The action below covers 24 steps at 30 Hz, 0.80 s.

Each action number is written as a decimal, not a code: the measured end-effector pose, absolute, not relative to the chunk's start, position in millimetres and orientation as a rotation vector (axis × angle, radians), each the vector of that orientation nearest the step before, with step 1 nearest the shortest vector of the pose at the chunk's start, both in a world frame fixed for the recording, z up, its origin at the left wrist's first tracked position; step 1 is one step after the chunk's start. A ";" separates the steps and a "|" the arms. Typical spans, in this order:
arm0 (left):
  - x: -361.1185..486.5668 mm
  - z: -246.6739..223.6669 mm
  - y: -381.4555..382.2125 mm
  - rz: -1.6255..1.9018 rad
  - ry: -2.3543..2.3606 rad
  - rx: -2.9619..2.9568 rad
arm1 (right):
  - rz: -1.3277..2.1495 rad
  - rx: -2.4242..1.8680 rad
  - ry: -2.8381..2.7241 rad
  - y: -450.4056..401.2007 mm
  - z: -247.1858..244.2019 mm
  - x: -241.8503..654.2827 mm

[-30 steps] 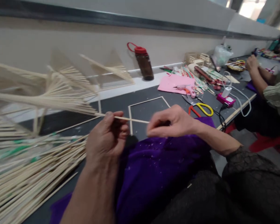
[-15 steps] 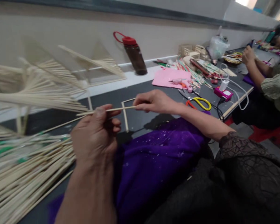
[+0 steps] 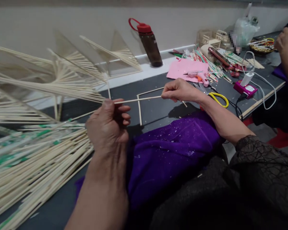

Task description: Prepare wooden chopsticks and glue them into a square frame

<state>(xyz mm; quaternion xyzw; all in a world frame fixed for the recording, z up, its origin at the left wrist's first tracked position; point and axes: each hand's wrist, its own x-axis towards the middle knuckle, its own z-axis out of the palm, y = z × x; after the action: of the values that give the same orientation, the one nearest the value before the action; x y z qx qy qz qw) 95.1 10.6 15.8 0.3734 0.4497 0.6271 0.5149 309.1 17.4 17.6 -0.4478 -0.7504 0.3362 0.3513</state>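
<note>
A thin wooden stick (image 3: 138,100) stretches nearly level between my two hands above the dark table. Its left end is pinched by my left hand (image 3: 108,123), thumb against forefinger, the other fingers loosely curled. At the opposite end, the fingertips of my right hand (image 3: 177,90) close on the stick. Behind and below it, an angled frame of joined sticks (image 3: 139,111) lies on the tabletop, partly hidden by my right hand. Loose wooden sticks (image 3: 50,166) are heaped to the left of my left forearm. Purple cloth (image 3: 163,153) with pale scraps covers my lap.
Fan-shaped stick structures (image 3: 69,83) stand at the back left. A dark bottle with a red lid (image 3: 150,48) leans by the wall. A pink glue gun (image 3: 199,76), yellow-handled scissors (image 3: 219,99) and a purple power block (image 3: 245,89) lie right. Another person's hand (image 3: 285,41) shows far right.
The view has shifted, so the table items appear farther right. My right hand has moved away from my left along the stick, and a longer stretch of it shows between them.
</note>
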 end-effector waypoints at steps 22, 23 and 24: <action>106.3 8.7 -1.2 1.254 0.908 0.962 | -0.056 -2.209 -1.547 22.3 32.1 410.5; 107.5 8.7 -2.5 1.240 0.908 0.987 | -0.052 -2.363 -1.501 27.7 30.7 422.2; 108.6 8.4 -3.7 1.227 0.910 1.007 | 0.017 -2.476 -1.499 32.6 28.3 430.1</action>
<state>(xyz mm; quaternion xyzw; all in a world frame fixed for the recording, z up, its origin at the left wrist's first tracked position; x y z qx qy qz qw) 108.6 -3.7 8.4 0.4361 0.3941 0.5316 0.6098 430.1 32.6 28.3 -0.8490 -0.5138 0.0058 0.1232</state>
